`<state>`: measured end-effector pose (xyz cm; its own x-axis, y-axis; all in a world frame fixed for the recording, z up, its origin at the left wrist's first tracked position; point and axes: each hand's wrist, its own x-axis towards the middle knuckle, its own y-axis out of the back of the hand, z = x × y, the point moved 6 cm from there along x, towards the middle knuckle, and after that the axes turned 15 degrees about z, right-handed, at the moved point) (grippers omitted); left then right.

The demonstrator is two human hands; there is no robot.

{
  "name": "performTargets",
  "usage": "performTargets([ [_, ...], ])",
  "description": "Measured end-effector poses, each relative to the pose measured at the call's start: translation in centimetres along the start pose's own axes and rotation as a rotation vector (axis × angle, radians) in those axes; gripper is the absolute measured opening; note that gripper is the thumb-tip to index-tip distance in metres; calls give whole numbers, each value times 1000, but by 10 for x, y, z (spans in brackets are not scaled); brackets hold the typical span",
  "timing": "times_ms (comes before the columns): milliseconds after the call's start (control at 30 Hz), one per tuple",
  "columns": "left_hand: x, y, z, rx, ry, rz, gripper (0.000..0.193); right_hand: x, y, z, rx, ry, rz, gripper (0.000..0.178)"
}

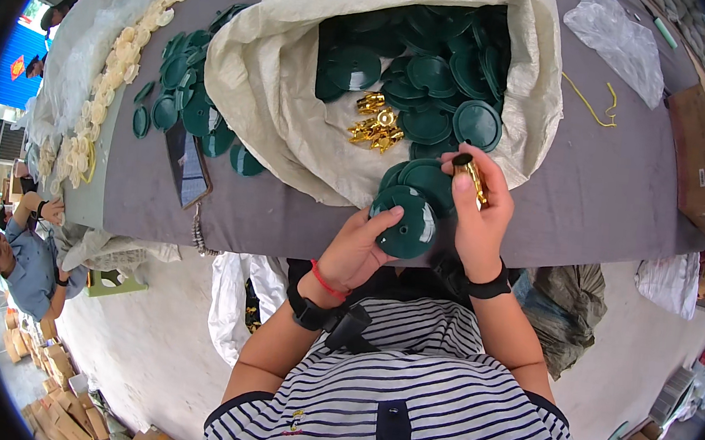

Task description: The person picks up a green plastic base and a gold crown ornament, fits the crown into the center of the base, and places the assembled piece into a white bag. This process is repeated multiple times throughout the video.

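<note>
Left hand point(355, 250) grips a stiff, light-looking dark green round plastic disc point(407, 221) by its rim, right hand point(479, 211) pinches a small shiny gold metal fitting point(470, 174), probably slippery.

Left hand point(358, 250) gripping a dark green plastic disc point(406, 223) at the grey table's point(609, 202) near edge, right hand point(478, 215) pinching a gold tube point(470, 174) just beside it, open white sack point(297, 87) of green discs and gold parts point(376, 125) behind, dark tablet point(187, 166) left of the sack.
</note>
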<state>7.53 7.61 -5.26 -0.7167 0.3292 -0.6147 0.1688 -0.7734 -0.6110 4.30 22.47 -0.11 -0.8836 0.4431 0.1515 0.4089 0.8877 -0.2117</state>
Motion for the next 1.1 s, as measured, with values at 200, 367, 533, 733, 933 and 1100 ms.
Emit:
performTargets([
  [200, 0, -5, -4, -355, 153, -203, 41, -41, -15, -11, -106, 306, -356, 33],
  [367, 7, 12, -11, -85, -5, 55, 33, -58, -11, 4, -77, 107, -381, 34],
  [533, -1, 0, -1, -85, -19, 25, 38, -28, 28, -1, 41, -87, 16, 32],
  [733, -5, 1, -14, 160, -10, -64, 42, -7, 22, 9, 25, -346, -270, 37],
  [933, -10, -4, -22, 163, 25, -70, 39, -7, 5, 12, 75, -375, -194, 29],
  [1100, -8, 2, -20, 320, -32, -99, 40, -11, 13, 21, -42, -445, -219, 30],
])
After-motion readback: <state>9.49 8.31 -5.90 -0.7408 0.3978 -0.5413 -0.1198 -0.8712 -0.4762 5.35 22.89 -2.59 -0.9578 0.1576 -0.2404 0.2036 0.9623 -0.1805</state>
